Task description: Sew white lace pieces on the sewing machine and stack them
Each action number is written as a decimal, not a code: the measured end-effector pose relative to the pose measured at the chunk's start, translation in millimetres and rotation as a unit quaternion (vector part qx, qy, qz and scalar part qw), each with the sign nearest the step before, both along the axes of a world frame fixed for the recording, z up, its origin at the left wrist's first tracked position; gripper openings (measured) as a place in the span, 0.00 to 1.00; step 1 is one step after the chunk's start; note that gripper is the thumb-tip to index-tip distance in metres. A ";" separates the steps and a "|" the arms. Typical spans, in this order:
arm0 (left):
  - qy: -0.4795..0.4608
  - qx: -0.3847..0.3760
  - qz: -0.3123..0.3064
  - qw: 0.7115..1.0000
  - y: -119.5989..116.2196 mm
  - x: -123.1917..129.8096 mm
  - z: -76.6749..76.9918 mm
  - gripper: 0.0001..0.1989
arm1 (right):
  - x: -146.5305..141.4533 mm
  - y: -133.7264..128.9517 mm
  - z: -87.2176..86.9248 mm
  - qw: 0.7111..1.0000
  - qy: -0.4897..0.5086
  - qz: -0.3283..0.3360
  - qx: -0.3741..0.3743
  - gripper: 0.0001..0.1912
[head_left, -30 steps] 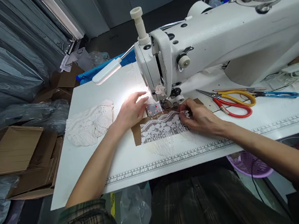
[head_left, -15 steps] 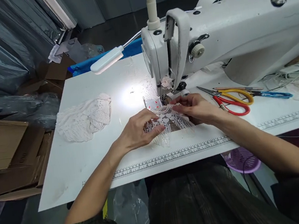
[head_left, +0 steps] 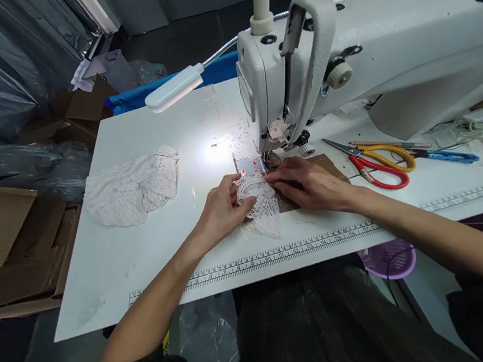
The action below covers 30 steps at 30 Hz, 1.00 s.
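A piece of white lace with a scalloped, fringed edge lies in front of the sewing machine's presser foot. My left hand has its left side, thumb on top and fingers curled at the edge. My right hand pinches the lace's upper right edge close to the foot, its fingertips pressed together. Beneath my right hand a brown panel shows in the white table. A metal plate with red marks sits just left of the foot.
The white sewing machine fills the upper right. A bunched white lace heap lies on the left. Scissors with red and yellow handles and blue-handled snips rest at right. A lamp hangs over the table; a printed ruler runs along the front.
The lace has turned and shifted left, hanging toward the table's front. My right hand has moved slightly left and down, showing the brown panel. The camera view has shifted a little.
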<state>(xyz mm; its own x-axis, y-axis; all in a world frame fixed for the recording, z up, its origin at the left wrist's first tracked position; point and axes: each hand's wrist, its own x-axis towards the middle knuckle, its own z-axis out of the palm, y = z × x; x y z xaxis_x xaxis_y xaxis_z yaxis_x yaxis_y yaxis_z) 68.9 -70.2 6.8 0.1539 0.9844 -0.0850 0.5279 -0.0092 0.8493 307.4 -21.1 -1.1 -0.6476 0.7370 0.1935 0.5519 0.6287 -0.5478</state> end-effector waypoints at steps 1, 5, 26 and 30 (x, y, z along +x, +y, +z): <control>0.003 0.003 0.010 1.000 0.0 0.8 0.6 0.26 | -0.4 -1.1 -3.6 0.999 -0.012 0.017 0.026 0.20; -0.007 -0.031 0.035 0.999 1.2 -1.3 5.4 0.34 | -3.1 -0.5 -16.3 0.994 -0.064 0.003 0.090 0.21; -0.048 -0.143 0.051 0.987 10.6 -9.2 16.7 0.37 | 2.3 -2.8 -20.2 0.995 -0.033 0.022 0.093 0.18; -0.061 -0.152 0.048 0.985 11.9 -11.0 16.8 0.36 | 4.1 -1.4 -21.1 0.997 -0.013 0.020 0.078 0.19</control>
<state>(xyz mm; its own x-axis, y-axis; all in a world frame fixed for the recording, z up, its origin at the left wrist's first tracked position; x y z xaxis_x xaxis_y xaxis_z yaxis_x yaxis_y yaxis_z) 57.9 -58.3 23.6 0.0893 0.9270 -0.3643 0.4086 0.2994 0.8622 311.5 -22.5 -22.3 -0.6825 0.6728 0.2855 0.5373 0.7267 -0.4280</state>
